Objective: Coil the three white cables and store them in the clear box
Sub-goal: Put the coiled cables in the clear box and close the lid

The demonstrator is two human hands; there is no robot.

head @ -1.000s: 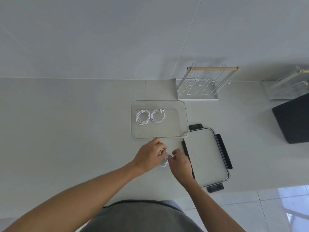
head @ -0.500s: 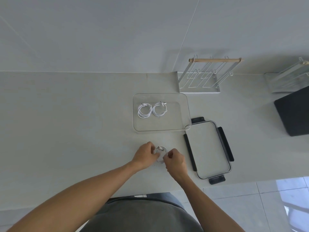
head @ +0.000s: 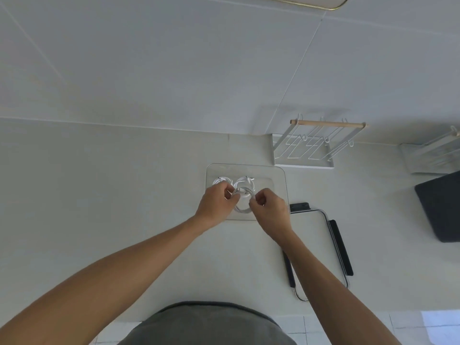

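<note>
Both forearms reach forward over the pale counter (head: 112,195), the left hand (head: 216,202) and right hand (head: 270,211) poised side by side above the near half of the clear box (head: 280,175), fingers curled and pinching opposite sides of a coiled white cable (head: 242,204) stretched between them. The box sits open-topped with bare counter to its left, its black-clipped lid (head: 331,245) just beside its right near corner and a white wire rack (head: 311,148) close behind. Two more coiled cables (head: 246,183) lie inside along the far wall, partly hidden by the left knuckles.
</note>
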